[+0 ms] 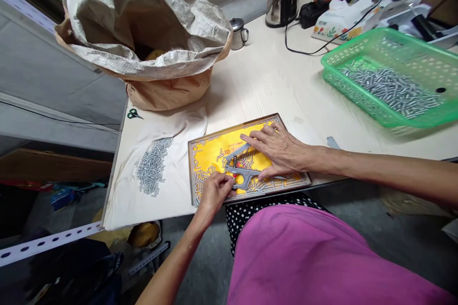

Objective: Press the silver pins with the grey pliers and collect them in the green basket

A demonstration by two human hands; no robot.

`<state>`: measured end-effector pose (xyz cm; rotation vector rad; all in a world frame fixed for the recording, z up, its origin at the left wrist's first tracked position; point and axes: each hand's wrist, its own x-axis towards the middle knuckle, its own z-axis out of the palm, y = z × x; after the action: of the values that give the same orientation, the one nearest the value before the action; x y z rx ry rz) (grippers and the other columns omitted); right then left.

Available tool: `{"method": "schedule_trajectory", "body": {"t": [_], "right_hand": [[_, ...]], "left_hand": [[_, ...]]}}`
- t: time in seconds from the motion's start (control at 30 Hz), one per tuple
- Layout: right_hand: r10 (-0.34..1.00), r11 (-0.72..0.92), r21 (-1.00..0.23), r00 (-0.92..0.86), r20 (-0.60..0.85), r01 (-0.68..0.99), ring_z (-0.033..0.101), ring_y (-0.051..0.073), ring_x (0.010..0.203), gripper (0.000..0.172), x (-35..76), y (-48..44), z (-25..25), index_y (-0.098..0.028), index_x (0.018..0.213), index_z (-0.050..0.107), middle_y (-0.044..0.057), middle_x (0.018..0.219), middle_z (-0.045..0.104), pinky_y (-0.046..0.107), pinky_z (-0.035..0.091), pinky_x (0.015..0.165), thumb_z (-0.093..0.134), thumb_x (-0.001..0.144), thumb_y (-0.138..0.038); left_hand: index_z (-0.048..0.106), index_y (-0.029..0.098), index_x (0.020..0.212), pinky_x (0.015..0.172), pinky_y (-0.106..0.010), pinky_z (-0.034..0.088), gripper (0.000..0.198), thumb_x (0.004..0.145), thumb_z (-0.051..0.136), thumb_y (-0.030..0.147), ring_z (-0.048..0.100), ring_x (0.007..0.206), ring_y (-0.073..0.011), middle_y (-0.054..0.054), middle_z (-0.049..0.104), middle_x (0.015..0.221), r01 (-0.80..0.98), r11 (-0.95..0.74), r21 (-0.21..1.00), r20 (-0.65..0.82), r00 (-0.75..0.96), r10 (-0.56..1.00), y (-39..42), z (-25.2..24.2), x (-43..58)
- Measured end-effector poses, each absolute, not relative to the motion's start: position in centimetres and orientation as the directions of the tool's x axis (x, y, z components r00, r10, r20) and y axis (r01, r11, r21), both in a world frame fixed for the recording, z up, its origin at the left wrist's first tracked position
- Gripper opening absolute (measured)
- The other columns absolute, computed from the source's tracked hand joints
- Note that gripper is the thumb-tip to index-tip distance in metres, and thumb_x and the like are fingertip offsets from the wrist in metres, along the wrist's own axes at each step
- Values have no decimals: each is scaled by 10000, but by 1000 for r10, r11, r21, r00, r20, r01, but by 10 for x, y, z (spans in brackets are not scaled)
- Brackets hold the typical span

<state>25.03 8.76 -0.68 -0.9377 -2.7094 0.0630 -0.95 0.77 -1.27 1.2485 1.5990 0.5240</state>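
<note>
Head view: purple shirt (293, 257) nearest. Beyond it, tray (190, 171), yellow inside, strewn with metal pins (202, 181). Grey tool (245, 171) over tray, handles splayed. Right hand (281, 150) holds tool, thumb and fingers wide apart. Left hand (216, 190) at tool's near side, fingertips close together; cannot tell what they pinch. More pins on cloth (121, 195), left; green basket (358, 97), right.

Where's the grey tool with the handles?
In the head view, the grey tool is over the yellow-bottomed tray, near the picture's middle, between the left hand and right hand.
</note>
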Motion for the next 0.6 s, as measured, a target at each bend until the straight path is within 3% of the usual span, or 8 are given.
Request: {"method": "schedule_trajectory", "body": {"t": [0.27, 0.47, 0.6], "right_hand": [[639, 768, -115, -745, 191, 630, 431, 331, 1071, 827, 249, 76, 2, -124, 1441, 331, 177, 1315, 532, 490, 300, 908, 452, 851, -692], [648, 761, -101, -753, 112, 641, 441, 335, 1081, 976, 251, 68, 3, -62, 1472, 266, 201, 1326, 516, 496, 311, 922, 574, 771, -667], [688, 725, -113, -712, 141, 679, 470, 316, 1036, 847, 249, 60, -3, -33, 1457, 276, 198, 1234, 565, 457, 331, 879, 589, 810, -481]], "left_hand": [[666, 143, 774, 487, -227, 529, 342, 758, 677, 485, 713, 588, -170, -42, 638, 830, 462, 370, 806, -440, 48, 897, 5, -15, -11], [655, 141, 762, 507, -255, 540, 311, 777, 657, 451, 710, 588, -176, -41, 612, 866, 493, 341, 800, -421, 56, 905, 8, -14, -10], [631, 144, 762, 555, -294, 558, 229, 860, 587, 346, 698, 612, -186, -46, 622, 808, 599, 316, 736, -427, 48, 903, 4, -6, -6]]}}
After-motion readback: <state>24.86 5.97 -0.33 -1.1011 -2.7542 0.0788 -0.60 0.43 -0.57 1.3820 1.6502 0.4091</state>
